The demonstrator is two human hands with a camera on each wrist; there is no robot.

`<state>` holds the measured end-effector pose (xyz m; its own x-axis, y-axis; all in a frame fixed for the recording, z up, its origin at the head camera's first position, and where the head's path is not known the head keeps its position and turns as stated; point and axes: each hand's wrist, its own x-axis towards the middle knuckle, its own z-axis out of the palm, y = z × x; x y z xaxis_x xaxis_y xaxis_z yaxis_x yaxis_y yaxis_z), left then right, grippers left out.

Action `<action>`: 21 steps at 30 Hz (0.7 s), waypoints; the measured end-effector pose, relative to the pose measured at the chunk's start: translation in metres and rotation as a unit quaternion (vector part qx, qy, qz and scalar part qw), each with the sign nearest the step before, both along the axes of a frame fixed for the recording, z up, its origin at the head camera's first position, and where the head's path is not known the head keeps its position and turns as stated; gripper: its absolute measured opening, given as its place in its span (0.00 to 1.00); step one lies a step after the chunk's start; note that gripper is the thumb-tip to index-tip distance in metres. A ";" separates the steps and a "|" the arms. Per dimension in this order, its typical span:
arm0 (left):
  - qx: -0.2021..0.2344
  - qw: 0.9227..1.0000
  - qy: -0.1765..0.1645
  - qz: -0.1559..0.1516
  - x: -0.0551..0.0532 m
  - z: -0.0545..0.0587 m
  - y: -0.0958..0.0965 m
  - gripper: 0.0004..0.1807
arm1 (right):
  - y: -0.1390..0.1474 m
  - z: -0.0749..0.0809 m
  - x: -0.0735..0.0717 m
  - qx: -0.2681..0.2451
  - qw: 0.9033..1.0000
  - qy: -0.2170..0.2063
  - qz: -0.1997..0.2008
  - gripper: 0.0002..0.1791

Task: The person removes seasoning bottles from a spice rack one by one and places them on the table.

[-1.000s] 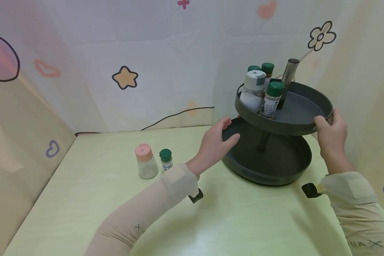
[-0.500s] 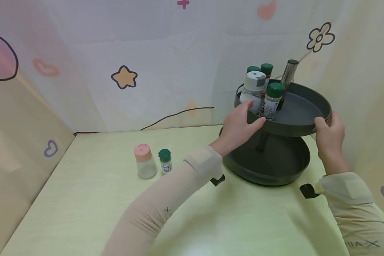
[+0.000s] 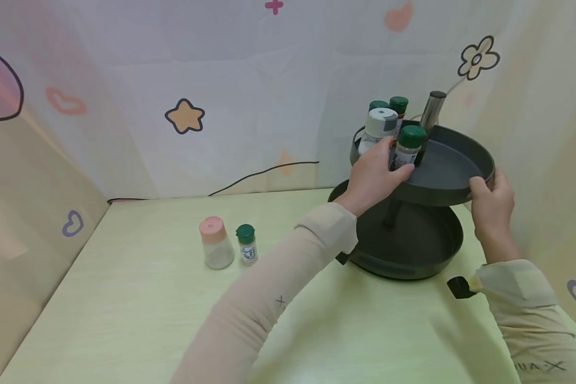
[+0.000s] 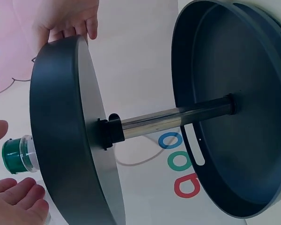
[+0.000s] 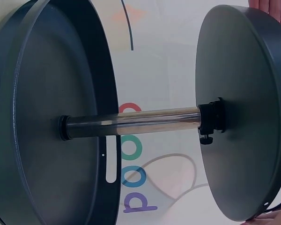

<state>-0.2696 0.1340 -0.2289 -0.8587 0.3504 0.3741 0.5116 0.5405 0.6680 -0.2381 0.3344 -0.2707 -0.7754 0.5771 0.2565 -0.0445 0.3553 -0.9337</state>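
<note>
A dark two-tier turntable rack has a round upper tray (image 3: 451, 160) and a wider lower tray (image 3: 413, 250) on a metal post (image 4: 154, 124). My right hand (image 3: 493, 205) grips the upper tray's right rim. Over that tray's front left edge, my left hand (image 3: 372, 176) reaches to a small green-capped spice jar (image 3: 409, 144). In the left wrist view the jar's green cap (image 4: 14, 155) stands between thumb and fingers, with a gap showing around it. Beside it is a larger white-capped jar (image 3: 381, 124), partly hidden by my fingers. Two more green-capped jars stand behind.
On the pale green table (image 3: 125, 298), a pink-capped shaker (image 3: 217, 242) and another green-capped jar (image 3: 247, 244) stand left of the rack. The post's top (image 3: 433, 109) rises above the upper tray. A patterned cloth (image 3: 249, 106) hangs close behind the table.
My left hand has moved right and up from beside the rack to the green-capped jar on the upper tray. The right hand keeps its grip on the rim.
</note>
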 end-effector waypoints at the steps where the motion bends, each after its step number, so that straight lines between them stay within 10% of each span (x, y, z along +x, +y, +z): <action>1: -0.002 1.000 -0.001 0.003 0.000 0.000 0.002 0.29 | 0.000 0.000 0.000 0.000 1.000 -0.001 0.000 0.05; 21: -0.030 0.991 0.012 0.127 -0.003 0.003 0.029 0.28 | -0.001 -0.001 0.002 0.015 1.000 0.006 -0.004 0.05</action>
<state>-0.2730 0.1627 -0.2258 -0.9132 0.1468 0.3800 0.3692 0.6926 0.6196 -0.2365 0.3337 -0.2721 -0.7680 0.5745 0.2830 -0.0533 0.3831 -0.9222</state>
